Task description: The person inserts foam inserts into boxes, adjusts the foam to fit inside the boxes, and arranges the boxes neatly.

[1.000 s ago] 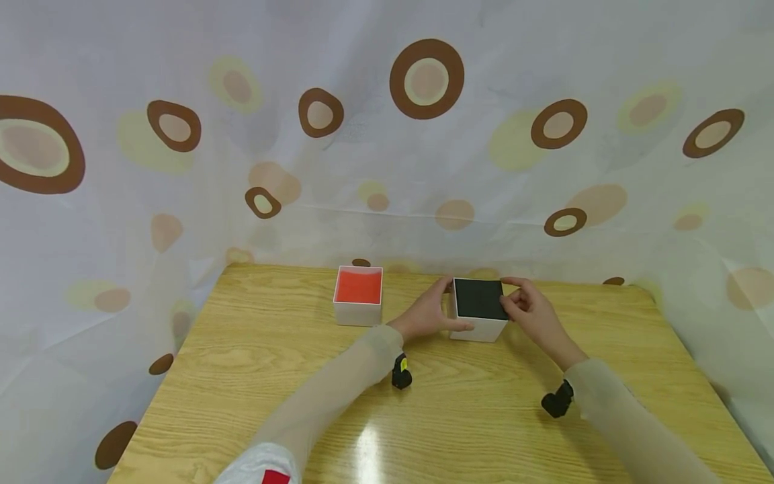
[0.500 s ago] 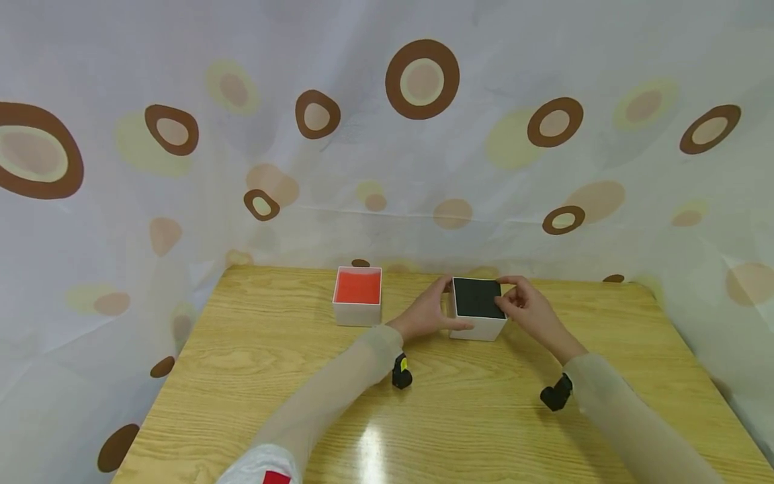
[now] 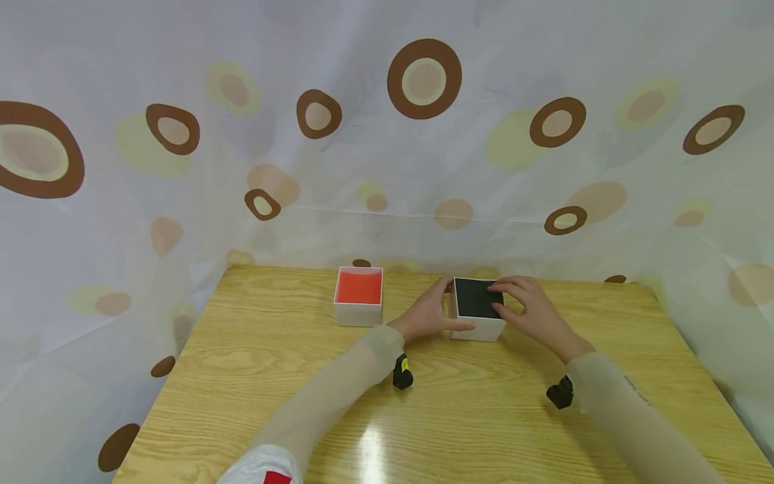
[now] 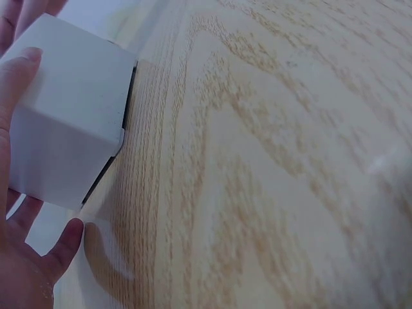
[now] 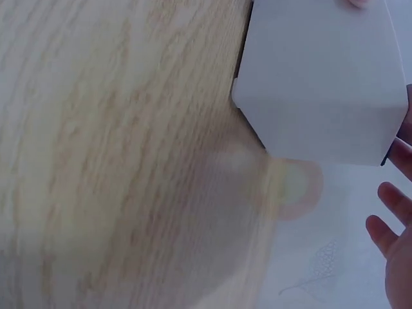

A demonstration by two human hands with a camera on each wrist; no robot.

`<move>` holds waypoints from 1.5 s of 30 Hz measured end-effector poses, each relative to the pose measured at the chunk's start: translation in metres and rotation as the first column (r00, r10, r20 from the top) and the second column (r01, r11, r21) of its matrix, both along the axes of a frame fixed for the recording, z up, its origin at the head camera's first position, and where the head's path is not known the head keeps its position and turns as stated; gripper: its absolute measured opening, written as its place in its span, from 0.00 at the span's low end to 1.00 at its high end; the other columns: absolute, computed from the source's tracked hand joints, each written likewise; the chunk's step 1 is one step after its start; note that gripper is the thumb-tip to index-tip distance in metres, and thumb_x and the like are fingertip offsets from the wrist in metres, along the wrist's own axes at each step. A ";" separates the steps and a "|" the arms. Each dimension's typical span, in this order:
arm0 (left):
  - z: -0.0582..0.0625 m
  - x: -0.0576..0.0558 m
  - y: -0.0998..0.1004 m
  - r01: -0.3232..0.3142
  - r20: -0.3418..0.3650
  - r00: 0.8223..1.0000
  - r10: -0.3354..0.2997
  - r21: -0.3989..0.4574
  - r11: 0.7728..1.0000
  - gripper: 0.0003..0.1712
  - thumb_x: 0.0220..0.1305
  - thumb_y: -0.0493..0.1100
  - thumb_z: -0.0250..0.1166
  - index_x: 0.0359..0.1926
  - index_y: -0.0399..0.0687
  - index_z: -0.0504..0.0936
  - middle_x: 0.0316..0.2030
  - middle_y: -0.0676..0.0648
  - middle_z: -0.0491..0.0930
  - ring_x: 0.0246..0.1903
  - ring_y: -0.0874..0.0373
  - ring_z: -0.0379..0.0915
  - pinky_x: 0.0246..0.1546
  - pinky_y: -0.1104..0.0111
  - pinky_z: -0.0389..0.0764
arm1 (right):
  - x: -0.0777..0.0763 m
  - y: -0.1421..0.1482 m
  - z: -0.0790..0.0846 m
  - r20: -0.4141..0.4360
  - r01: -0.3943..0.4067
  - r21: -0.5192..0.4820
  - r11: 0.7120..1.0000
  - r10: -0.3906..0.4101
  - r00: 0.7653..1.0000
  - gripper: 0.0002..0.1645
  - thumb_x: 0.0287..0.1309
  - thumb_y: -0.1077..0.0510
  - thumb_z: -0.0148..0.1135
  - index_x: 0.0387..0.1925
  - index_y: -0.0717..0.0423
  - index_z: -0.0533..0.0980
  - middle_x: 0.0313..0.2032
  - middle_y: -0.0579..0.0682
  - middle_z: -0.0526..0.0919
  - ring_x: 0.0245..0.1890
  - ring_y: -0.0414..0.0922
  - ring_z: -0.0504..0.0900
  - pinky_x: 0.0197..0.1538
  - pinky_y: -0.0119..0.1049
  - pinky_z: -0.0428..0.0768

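A square white box (image 3: 480, 329) stands on the wooden table with a flat black sheet (image 3: 473, 299) filling its top. My left hand (image 3: 426, 312) grips this box from its left side, thumb along the front wall and fingers at the far left corner. The left wrist view shows the thumb (image 4: 22, 74) laid against the white wall. My right hand (image 3: 531, 310) reaches over the box's right edge, its fingers spread and loosely bent, fingertips at the black sheet. In the right wrist view that hand (image 5: 402, 257) sits beside the box's rim, partly cut off.
A second white box (image 3: 358, 314) with a red sheet (image 3: 359, 288) inside stands to the left, apart from the first. Behind the table (image 3: 272, 376) hangs a white curtain (image 3: 363, 168) with brown ringed spots. Both wrists carry small black cameras.
My right fingers have shifted from the right rim of the box inward over the black sheet, and spread apart. The left hand and both boxes have stayed in place.
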State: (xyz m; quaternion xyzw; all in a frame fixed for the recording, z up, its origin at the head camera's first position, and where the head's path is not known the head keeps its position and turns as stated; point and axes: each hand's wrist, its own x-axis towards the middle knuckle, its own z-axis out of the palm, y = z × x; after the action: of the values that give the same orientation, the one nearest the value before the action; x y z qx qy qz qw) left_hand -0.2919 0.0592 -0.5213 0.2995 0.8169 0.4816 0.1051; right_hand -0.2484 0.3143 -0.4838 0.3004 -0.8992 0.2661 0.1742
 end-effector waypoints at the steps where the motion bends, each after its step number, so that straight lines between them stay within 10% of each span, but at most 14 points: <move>1: 0.000 0.000 0.000 0.001 0.000 1.000 -0.001 0.000 1.000 0.53 0.55 0.56 0.82 0.75 0.53 0.61 0.69 0.52 0.70 0.70 0.57 0.66 0.71 0.61 0.68 | -0.001 0.000 0.001 0.008 0.002 0.011 1.000 -0.002 1.000 0.19 0.58 0.68 0.74 0.52 0.61 0.83 0.54 0.61 0.82 0.56 0.63 0.75 0.59 0.65 0.71; 20: -0.001 0.000 0.001 0.019 0.020 1.000 -0.020 0.033 0.999 0.50 0.56 0.56 0.81 0.73 0.56 0.63 0.67 0.55 0.71 0.69 0.59 0.67 0.70 0.60 0.70 | -0.011 -0.018 0.019 0.005 -0.116 0.163 0.980 0.117 0.993 0.21 0.52 0.58 0.80 0.50 0.51 0.88 0.51 0.59 0.84 0.62 0.72 0.71 0.63 0.74 0.64; 34: -0.003 -0.001 0.001 0.015 0.026 1.000 -0.016 0.025 1.000 0.53 0.56 0.56 0.81 0.75 0.54 0.61 0.69 0.54 0.69 0.71 0.56 0.65 0.71 0.58 0.69 | -0.017 -0.024 0.027 0.190 -0.125 0.293 0.948 0.070 0.979 0.17 0.61 0.54 0.75 0.52 0.49 0.88 0.54 0.58 0.84 0.67 0.71 0.67 0.64 0.81 0.57; 45: -0.003 -0.002 -0.001 0.011 0.027 1.000 -0.011 0.013 1.000 0.55 0.56 0.58 0.81 0.77 0.56 0.59 0.71 0.54 0.67 0.72 0.57 0.64 0.71 0.58 0.69 | -0.022 -0.035 0.030 0.137 -0.106 0.409 0.906 0.054 0.989 0.19 0.55 0.54 0.80 0.50 0.46 0.88 0.51 0.56 0.85 0.68 0.69 0.68 0.66 0.80 0.56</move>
State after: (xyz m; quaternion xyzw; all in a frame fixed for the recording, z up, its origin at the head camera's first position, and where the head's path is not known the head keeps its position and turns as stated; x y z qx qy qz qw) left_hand -0.2937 0.0581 -0.5241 0.2980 0.8106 0.4904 0.1170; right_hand -0.2706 0.2790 -0.4537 0.3506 -0.9310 0.0938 0.0399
